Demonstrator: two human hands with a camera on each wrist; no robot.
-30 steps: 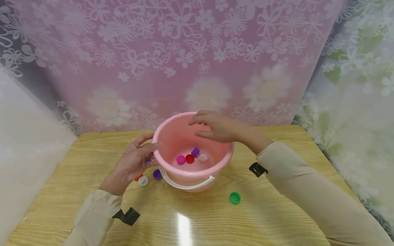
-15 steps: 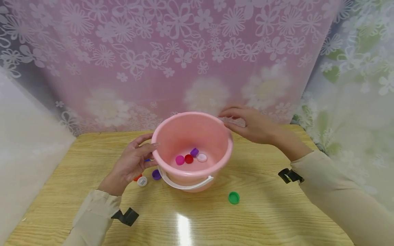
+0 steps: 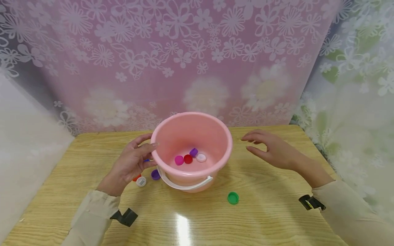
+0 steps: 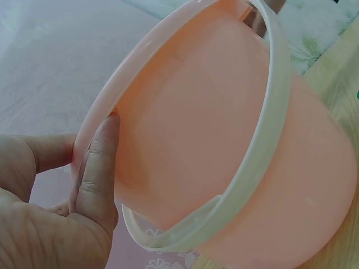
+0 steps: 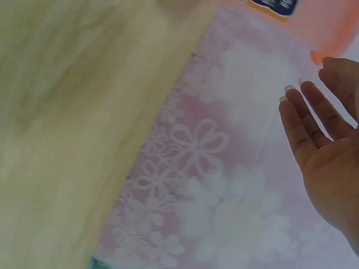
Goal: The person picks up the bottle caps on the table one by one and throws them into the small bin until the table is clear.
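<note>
A pink bucket (image 3: 191, 173) stands on the table, its white handle (image 3: 184, 187) hanging down the near side. My left hand (image 3: 130, 160) grips its rim at the left, as the left wrist view also shows. Inside on the bottom lie a magenta cap (image 3: 179, 160), a red cap (image 3: 188, 159), a purple cap (image 3: 193, 152) and a white cap (image 3: 201, 158). My right hand (image 3: 274, 148) hovers right of the bucket, fingers relaxed and holding nothing. Nearest to it on the tabletop is a green cap (image 3: 233, 198).
Left of the bucket, partly behind my left hand, lie an orange-red cap (image 3: 136, 178), another white cap (image 3: 141, 181), another purple cap (image 3: 155, 175) and a blue piece (image 3: 146, 160). A flowered pink curtain (image 3: 154, 68) hangs behind the wooden table (image 3: 200, 225).
My right hand has moved from above the bucket's opening to the right, past its rim, and then lower. My left hand has kept its grip on the rim.
</note>
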